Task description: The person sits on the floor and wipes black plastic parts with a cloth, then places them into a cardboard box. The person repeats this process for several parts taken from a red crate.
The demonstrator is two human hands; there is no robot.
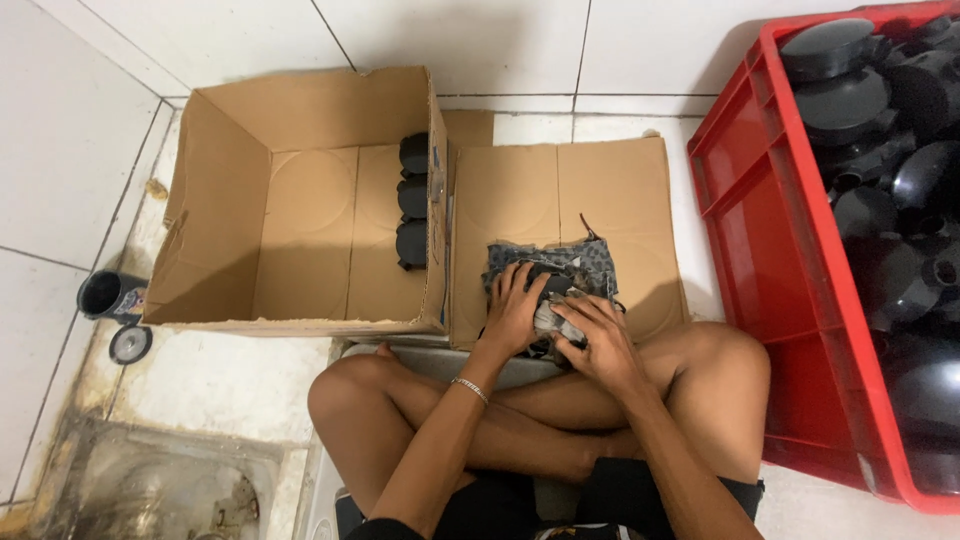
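As I view it from the head camera, both hands work at one spot, and I log the following.
Left hand [515,310]: fingers spread, pressing a dark part through the cloth.
Right hand [598,340]: fingers curled, gripping the cloth's near edge.
Patterned grey cloth [585,265]: on flattened cardboard [560,190], just beyond the crossed legs.
Open cardboard box [300,200]: left; three black parts [412,200] along its right wall.
Red crate [770,250]: right, full of black fittings [880,150].
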